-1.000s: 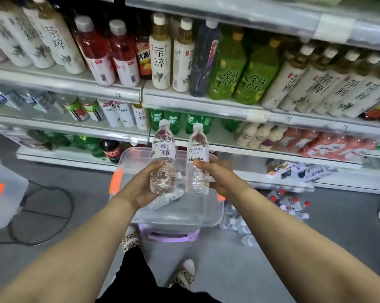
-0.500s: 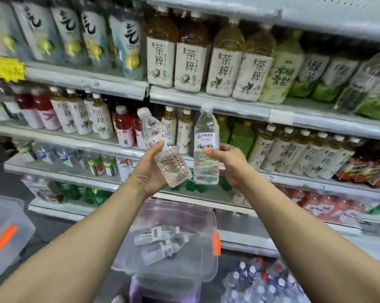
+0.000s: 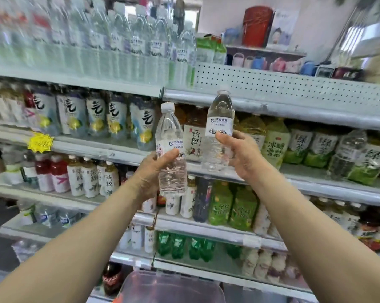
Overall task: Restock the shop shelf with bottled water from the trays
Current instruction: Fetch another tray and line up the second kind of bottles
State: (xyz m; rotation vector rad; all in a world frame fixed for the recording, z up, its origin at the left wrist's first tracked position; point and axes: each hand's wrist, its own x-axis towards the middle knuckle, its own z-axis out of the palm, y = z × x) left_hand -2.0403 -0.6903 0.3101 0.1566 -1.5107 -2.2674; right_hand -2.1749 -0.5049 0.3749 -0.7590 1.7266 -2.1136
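Clear plastic water bottle [image 3: 171, 149] sat gripped in my left fingers [image 3: 169, 155], second bottle [image 3: 218, 132] in right fingers [image 3: 224, 136]; top shelf [image 3: 75, 80] lay above fingers. Risk: one-handed lift might knock packed row [image 3: 141, 44], toppling bottles.

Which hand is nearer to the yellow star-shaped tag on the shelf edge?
Left. The left hand, holding a water bottle, is to the right of the yellow tag; the right hand, holding a second bottle, is farther right.
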